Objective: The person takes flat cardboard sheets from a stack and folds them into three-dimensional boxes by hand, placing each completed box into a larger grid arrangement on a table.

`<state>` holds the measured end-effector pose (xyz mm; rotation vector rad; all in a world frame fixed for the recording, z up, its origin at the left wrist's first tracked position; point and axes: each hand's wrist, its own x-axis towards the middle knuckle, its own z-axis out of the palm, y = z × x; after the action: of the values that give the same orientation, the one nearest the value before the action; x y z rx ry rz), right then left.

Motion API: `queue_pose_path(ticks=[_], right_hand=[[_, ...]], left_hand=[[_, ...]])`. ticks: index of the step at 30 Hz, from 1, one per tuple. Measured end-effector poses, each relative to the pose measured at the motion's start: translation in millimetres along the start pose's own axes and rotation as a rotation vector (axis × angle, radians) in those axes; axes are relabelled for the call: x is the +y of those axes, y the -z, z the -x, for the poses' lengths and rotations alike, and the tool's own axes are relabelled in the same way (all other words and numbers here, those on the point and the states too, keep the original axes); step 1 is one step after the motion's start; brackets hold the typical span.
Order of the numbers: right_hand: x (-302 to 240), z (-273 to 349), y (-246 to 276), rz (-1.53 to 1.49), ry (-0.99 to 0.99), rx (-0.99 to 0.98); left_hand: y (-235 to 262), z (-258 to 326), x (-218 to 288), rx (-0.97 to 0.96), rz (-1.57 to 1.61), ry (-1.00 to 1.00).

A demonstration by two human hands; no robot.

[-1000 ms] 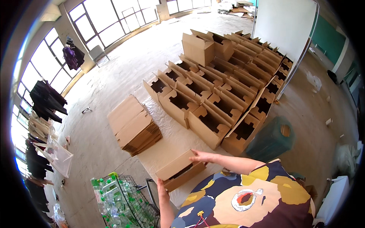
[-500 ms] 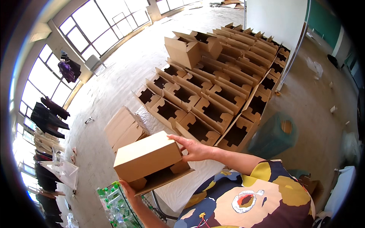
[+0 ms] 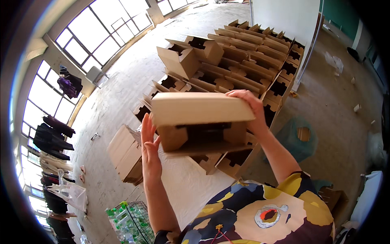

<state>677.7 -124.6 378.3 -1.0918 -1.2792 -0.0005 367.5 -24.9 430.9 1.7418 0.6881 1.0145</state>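
A brown cardboard box (image 3: 201, 109) is held up in front of me, tipped so that its open side faces me and its dark inside shows. My right hand (image 3: 251, 106) is closed on its upper right end, fingers over the top edge. At the box's left end, my left hand (image 3: 151, 152) is upright with its fingers stretched out; whether it touches the cardboard I cannot tell. Behind the box stand rows of open cardboard boxes (image 3: 248, 77), packed side by side with their flaps up. Two more open boxes (image 3: 178, 61) sit on top of these rows.
A stack of flat cardboard (image 3: 126, 154) lies left of a white-covered surface (image 3: 191, 179). Below it is a wire basket (image 3: 140, 215) of green-capped plastic bottles. A roll in bluish-green wrap (image 3: 294, 140) stands at right. Clothes (image 3: 50, 136) hang by the windows.
The box has moved up and to the right, and has turned level. My left hand has risen from under its lower left corner to beside its left end, fingers now straight.
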Motion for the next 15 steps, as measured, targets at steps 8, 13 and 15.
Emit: queue_pose_path(ticks=[8,13,15], right_hand=[[95.0,-41.7,99.4,0.231,-0.176,0.272],[166.3,-91.9,149.8,0.539,-0.137,0.292],[197.2,-106.0,162.5,0.610,-0.128,0.296]], left_hand=[[-21.5,12.3,-29.8,0.039,-0.031,0.157],[12.1,66.8,-63.4,0.150,-0.043,0.382],[22.3,90.2,-74.4,0.205,-0.060,0.450]])
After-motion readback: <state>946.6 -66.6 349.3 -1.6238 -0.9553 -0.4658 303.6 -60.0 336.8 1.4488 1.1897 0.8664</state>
